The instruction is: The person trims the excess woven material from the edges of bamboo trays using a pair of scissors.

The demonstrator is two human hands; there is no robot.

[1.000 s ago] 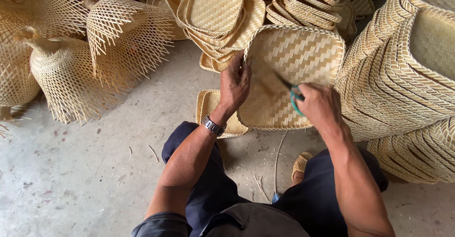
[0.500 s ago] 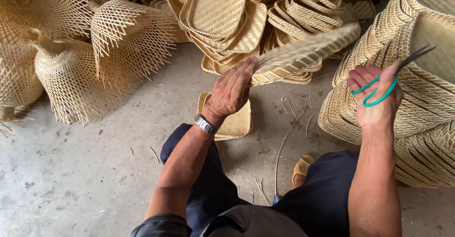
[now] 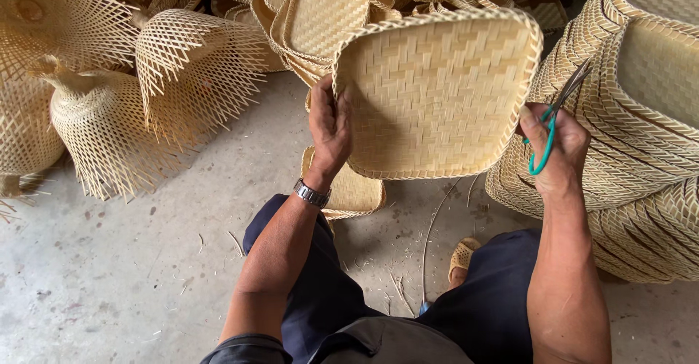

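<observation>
Your left hand (image 3: pixel 329 127) grips the tray (image 3: pixel 437 95) at its left rim, fingers pinching the woven edge, thumb on the near face. The tray is held up off the floor, tilted with its flat bottom toward you, long axis running left to right between your two hands. Your right hand (image 3: pixel 557 153) sits just beside the tray's right rim, fingers curled tight through the green loops of the scissors (image 3: pixel 557 116), blades pointing up and away, apparently closed. The right hand is touching or nearly touching the rim; cannot tell which. Another tray (image 3: pixel 349 189) lies on the floor (image 3: pixel 109 277) below, by your left knee. Stacked trays (image 3: pixel 641 138) rise close on the right, just behind the scissors. More trays (image 3: pixel 320 14) are piled ahead, open-weave cones (image 3: pixel 189 73) at the left. Loose strips litter the floor.
</observation>
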